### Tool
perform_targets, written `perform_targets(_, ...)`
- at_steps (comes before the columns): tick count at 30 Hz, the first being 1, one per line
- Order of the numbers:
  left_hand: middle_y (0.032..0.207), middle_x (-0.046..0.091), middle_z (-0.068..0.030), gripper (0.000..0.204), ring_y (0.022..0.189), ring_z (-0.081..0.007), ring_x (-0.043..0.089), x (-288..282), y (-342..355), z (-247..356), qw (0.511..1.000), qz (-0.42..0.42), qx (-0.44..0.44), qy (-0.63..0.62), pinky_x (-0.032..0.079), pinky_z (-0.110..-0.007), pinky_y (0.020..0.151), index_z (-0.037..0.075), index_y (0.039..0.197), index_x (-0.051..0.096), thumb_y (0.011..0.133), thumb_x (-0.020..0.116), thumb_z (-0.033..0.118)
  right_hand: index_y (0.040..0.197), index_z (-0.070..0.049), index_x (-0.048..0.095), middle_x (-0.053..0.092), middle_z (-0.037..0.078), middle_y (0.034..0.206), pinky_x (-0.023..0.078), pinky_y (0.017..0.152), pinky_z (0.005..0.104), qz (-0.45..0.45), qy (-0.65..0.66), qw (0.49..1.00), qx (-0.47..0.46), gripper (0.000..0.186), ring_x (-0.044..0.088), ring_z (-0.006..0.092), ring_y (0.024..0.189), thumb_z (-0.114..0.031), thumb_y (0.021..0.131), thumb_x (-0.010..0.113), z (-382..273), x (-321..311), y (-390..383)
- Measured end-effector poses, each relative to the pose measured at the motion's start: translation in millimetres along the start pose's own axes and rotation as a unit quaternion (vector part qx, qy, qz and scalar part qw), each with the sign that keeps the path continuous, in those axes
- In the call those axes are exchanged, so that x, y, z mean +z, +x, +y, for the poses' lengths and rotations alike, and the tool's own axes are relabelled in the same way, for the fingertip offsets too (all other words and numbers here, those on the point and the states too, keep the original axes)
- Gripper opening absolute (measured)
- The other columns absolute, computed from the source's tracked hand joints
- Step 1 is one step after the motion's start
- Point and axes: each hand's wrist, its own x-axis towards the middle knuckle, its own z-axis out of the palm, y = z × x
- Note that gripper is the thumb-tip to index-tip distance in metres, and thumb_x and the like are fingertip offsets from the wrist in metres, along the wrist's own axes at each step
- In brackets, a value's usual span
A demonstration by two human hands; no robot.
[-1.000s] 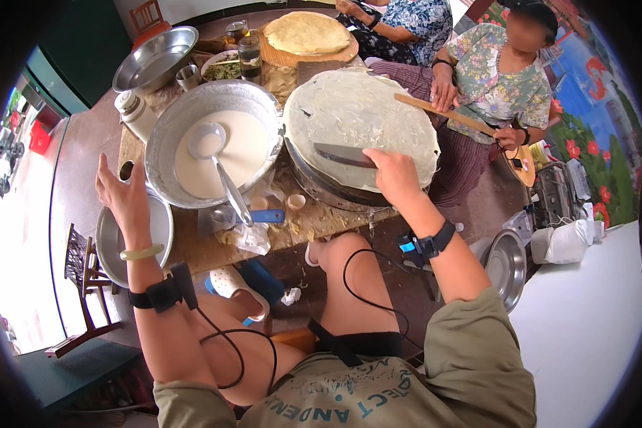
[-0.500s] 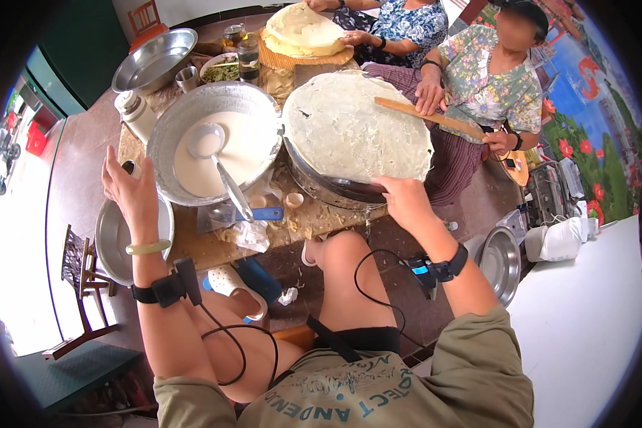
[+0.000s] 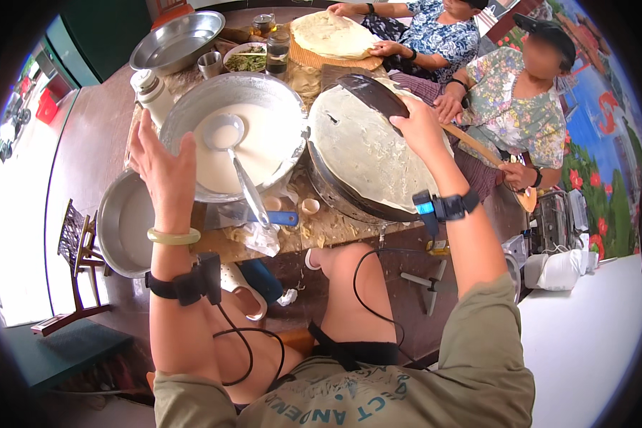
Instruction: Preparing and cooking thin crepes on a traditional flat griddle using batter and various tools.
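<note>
My right hand grips a long dark flat scraper, holding it over the far part of a thin pale sheet spread on a round black griddle. My left hand is raised with its fingers apart and nothing in them, beside the left rim of a large metal bowl of white batter. A metal ladle rests in that batter. Below the bowl lie a blue-handled scraper, an eggshell and crumpled white paper.
Two co-workers sit at right and back, one holding a wooden stick, the other handling flatbreads. Behind are a steel basin, jars, greens and a white flask. Another basin sits left.
My right hand has moved up and away from me, bringing the scraper to the griddle's far side. My left hand has risen slightly. The rear co-worker has lifted and shifted a flatbread.
</note>
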Motion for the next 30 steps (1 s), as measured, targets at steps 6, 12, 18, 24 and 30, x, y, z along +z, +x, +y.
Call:
perform_targets(6, 0.138, 0.032, -0.022, 0.07, 0.127, -0.0405, 0.028, 8, 2, 13, 1.0, -0.023, -0.012, -0.006, 0.024, -0.049, 0.106, 0.008, 0.139, 0.031, 0.078, 0.065, 0.018, 0.099, -0.002, 0.063, 0.063, 0.024, 0.091, 0.047, 0.081, 0.0447, 0.01, -0.08, 0.997, -0.018, 0.028, 0.06, 0.038, 0.093, -0.007, 0.071, 0.064, 14, 50, 56)
perform_targets(12, 0.137, 0.033, -0.022, 0.069, 0.126, -0.0402, 0.029, 7, 7, 8, 1.0, -0.023, -0.012, 0.0, 0.024, -0.048, 0.107, 0.008, 0.139, 0.032, 0.079, 0.065, 0.018, 0.101, -0.007, 0.064, 0.065, 0.022, 0.091, 0.047, 0.081, 0.0448, 0.001, -0.12, 0.992, -0.043, 0.03, 0.061, 0.0375, 0.091, 0.0, 0.074, 0.055, 36, 86, 82)
perform_targets(18, 0.136, 0.036, -0.0202, 0.066, 0.127, -0.0371, 0.031, -1, 10, 4, 1.0, -0.009, -0.012, -0.001, 0.023, -0.047, 0.107, 0.007, 0.138, 0.035, 0.079, 0.065, 0.019, 0.095, -0.011, 0.063, 0.066, 0.017, 0.087, 0.048, 0.076, 0.0441, 0.003, -0.118, 0.992, -0.032, 0.027, 0.063, 0.0362, 0.086, 0.001, 0.073, 0.052, 33, 105, 68)
perform_targets(24, 0.134, 0.036, -0.0216, 0.065, 0.126, -0.038, 0.032, -10, 10, 3, 1.0, -0.001, -0.012, -0.021, 0.021, -0.047, 0.108, 0.005, 0.136, 0.037, 0.079, 0.065, 0.02, 0.095, -0.012, 0.063, 0.067, 0.015, 0.083, 0.049, 0.073, 0.0451, -0.005, -0.072, 0.995, -0.067, 0.027, 0.064, 0.0349, 0.081, 0.001, 0.073, 0.053, 4, 109, 40)
perform_targets(30, 0.136, 0.034, -0.0231, 0.065, 0.128, -0.0397, 0.029, -8, 3, 8, 0.998, 0.002, -0.023, -0.052, 0.021, -0.048, 0.108, 0.006, 0.136, 0.036, 0.079, 0.064, 0.021, 0.095, -0.012, 0.063, 0.067, 0.015, 0.078, 0.05, 0.07, 0.0445, -0.019, -0.064, 0.992, -0.108, 0.029, 0.065, 0.0342, 0.075, 0.002, 0.071, 0.054, -22, 108, 1)
